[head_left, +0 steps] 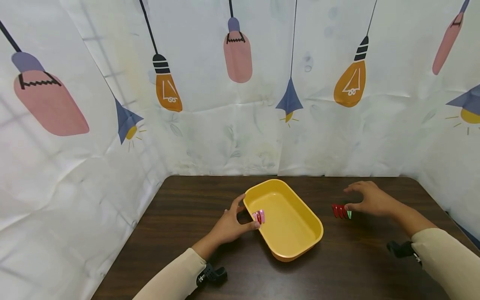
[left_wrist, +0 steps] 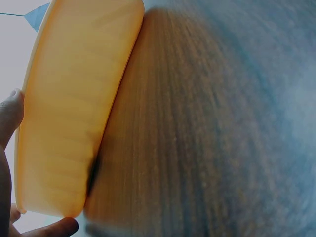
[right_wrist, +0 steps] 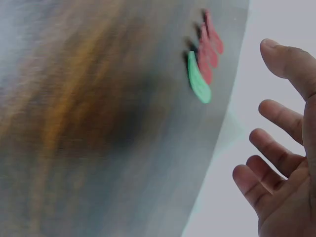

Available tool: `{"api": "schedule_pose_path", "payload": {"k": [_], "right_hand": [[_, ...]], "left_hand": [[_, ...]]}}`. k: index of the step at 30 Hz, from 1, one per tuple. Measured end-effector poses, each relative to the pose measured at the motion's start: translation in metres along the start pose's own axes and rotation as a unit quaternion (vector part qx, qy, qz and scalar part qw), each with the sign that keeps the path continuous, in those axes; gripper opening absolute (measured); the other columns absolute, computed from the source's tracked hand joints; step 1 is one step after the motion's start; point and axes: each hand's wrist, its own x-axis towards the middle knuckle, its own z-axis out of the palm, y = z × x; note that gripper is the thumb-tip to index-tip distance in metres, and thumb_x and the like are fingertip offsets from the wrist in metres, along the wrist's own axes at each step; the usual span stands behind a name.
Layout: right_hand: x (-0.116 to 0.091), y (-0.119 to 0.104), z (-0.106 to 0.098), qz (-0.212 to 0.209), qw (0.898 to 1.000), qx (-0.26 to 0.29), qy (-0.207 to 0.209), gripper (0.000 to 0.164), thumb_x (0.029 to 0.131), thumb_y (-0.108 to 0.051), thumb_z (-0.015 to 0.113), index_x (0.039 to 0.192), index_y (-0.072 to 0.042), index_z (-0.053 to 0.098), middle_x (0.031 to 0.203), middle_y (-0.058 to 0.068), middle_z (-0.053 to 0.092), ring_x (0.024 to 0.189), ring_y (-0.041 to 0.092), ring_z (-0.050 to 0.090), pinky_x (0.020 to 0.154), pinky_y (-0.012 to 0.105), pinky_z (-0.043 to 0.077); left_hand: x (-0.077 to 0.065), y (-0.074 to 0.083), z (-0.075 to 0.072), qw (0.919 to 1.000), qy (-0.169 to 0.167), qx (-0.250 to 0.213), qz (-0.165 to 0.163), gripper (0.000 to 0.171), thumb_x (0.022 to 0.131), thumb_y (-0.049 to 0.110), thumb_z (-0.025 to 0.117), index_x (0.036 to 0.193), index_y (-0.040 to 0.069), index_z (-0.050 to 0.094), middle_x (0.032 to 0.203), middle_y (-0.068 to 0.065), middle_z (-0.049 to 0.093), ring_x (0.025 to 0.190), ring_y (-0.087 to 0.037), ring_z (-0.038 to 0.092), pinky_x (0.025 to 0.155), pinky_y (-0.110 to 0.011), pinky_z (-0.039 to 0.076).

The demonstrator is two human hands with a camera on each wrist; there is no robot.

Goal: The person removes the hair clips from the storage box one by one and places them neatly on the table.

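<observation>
A yellow plastic tub (head_left: 296,233) stands on the table, slanted. My left hand (head_left: 228,225) holds its left side, thumb on the rim and fingers by the far left corner; the left wrist view shows the tub's outer wall (left_wrist: 74,108) between them. Pink and red hair clips (head_left: 259,216) sit at the tub's left edge beside the thumb; whether they grip the rim I cannot tell. My right hand (head_left: 375,201) hovers, fingers spread and holding nothing, by a row of red hair clips (head_left: 339,211) and a green hair clip (right_wrist: 199,81) on the table.
The dark wood-grain table (head_left: 187,216) runs back to a white curtain (head_left: 210,137) printed with lamps, which also hangs along both sides. Black bands (head_left: 211,275) are strapped round both sleeved wrists.
</observation>
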Motion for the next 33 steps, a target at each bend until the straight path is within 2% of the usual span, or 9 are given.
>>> {"api": "schedule_pose_path", "payload": {"k": [6, 14, 24, 33], "right_hand": [[0.01, -0.01, -0.006, -0.015, 1.0, 0.007, 0.003, 0.063, 0.087, -0.044, 0.082, 0.131, -0.001, 0.067, 0.14, 0.029, 0.054, 0.134, 0.058, 0.035, 0.103, 0.078, 0.023], [0.018, -0.023, -0.013, -0.007, 1.0, 0.019, -0.01, 0.063, 0.09, -0.044, 0.08, 0.135, -0.003, 0.064, 0.144, 0.029, 0.05, 0.134, 0.054, 0.036, 0.1, 0.073, 0.035], [0.036, -0.036, -0.02, -0.036, 0.999, 0.007, -0.008, 0.063, 0.088, -0.043, 0.082, 0.134, -0.003, 0.065, 0.141, 0.026, 0.054, 0.134, 0.053, 0.038, 0.103, 0.072, 0.034], [0.047, -0.05, -0.022, -0.032, 0.999, 0.011, -0.026, 0.066, 0.088, -0.046, 0.081, 0.137, -0.006, 0.064, 0.143, 0.022, 0.053, 0.137, 0.051, 0.036, 0.105, 0.071, 0.034]], "left_hand": [[-0.001, 0.0, 0.001, 1.0, 0.001, 0.0, 0.001, 0.108, 0.081, 0.064, 0.079, 0.163, 0.024, 0.021, 0.142, -0.018, 0.058, 0.133, -0.03, 0.055, 0.118, -0.066, 0.007], [-0.002, -0.001, 0.001, 1.0, -0.002, 0.004, 0.0, 0.108, 0.081, 0.066, 0.077, 0.163, 0.024, 0.02, 0.139, -0.015, 0.062, 0.132, -0.029, 0.056, 0.118, -0.066, 0.007], [0.0, -0.001, 0.001, 1.0, -0.003, 0.004, -0.001, 0.108, 0.081, 0.065, 0.078, 0.163, 0.024, 0.02, 0.139, -0.015, 0.062, 0.132, -0.032, 0.055, 0.118, -0.066, 0.007], [0.0, 0.0, 0.0, 1.0, -0.006, 0.006, -0.005, 0.109, 0.081, 0.065, 0.078, 0.163, 0.025, 0.018, 0.139, -0.014, 0.062, 0.131, -0.035, 0.057, 0.119, -0.065, 0.007]]}}
